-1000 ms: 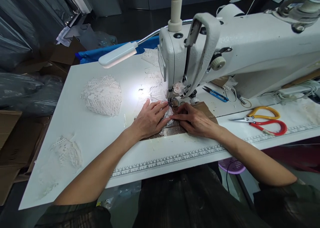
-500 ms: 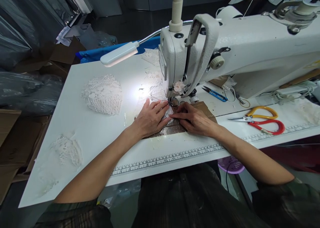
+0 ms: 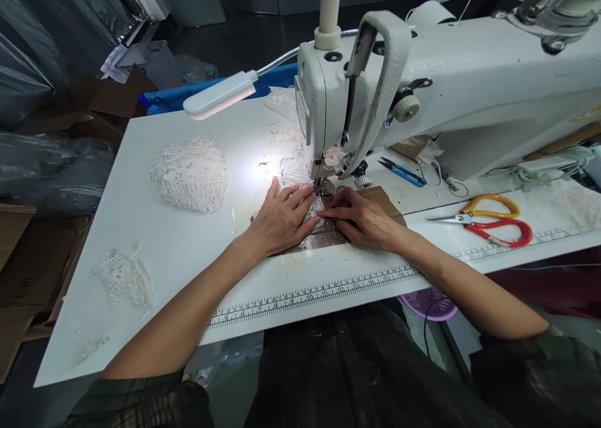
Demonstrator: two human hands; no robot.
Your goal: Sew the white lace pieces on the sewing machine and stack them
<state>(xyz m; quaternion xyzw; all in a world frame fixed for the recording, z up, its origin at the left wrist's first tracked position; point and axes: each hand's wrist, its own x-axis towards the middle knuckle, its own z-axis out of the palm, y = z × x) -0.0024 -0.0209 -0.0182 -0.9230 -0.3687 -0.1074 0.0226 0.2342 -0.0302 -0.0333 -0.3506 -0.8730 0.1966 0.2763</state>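
White lace fabric (image 3: 312, 213) lies under the needle area of a white sewing machine (image 3: 323, 112). My left hand (image 3: 280, 216) rests flat on the lace, fingers spread and pointing toward the presser foot. Just right of the needle, my right hand (image 3: 361, 218) has its fingers drawn together at the lace's edge, index finger stretched toward the left hand. Its fingertips partly cover the fabric there. More lace (image 3: 287, 156) lies behind the left hand, under the bright lamp (image 3: 220, 95).
A lace piece (image 3: 190, 174) lies at left, a smaller one (image 3: 124, 281) nearer the front corner. Blue thread snips (image 3: 402, 173) and scissors with yellow and red handles (image 3: 488, 220) lie at right. A printed ruler (image 3: 310, 298) runs along the table's front edge.
The whole view has shifted slightly. Both hands keep nearly the same place and pose on the lace by the needle.
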